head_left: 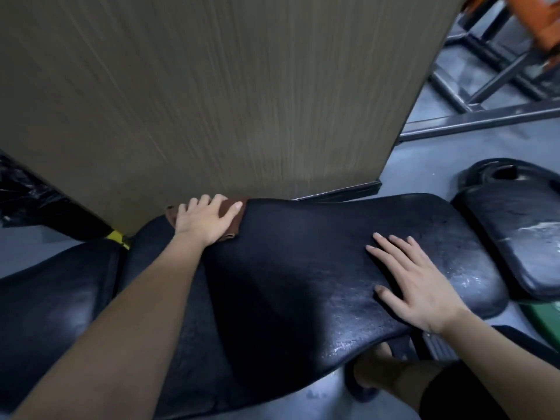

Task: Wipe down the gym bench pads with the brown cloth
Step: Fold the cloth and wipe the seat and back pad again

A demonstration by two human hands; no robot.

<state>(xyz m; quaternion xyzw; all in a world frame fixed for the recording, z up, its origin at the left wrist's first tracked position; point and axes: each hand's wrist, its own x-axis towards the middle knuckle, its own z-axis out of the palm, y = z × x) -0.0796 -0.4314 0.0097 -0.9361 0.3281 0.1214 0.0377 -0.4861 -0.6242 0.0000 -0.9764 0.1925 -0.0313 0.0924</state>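
Note:
A long black bench pad (303,253) runs across the middle of the view. At its far edge lies the brown cloth (237,214), flat under my left hand (204,221), whose spread fingers press it onto the pad. My right hand (415,280) lies palm down with straight fingers on the right part of the same pad and holds nothing. A second black pad (54,298) sits at the left, and a smaller scuffed black pad (515,237) at the right.
A tall wood-grain panel (212,86) stands just behind the bench, close to the cloth. Dark metal frame bars (485,86) lie on the grey floor at the upper right. My foot in a sandal (369,377) is below the pad's near edge.

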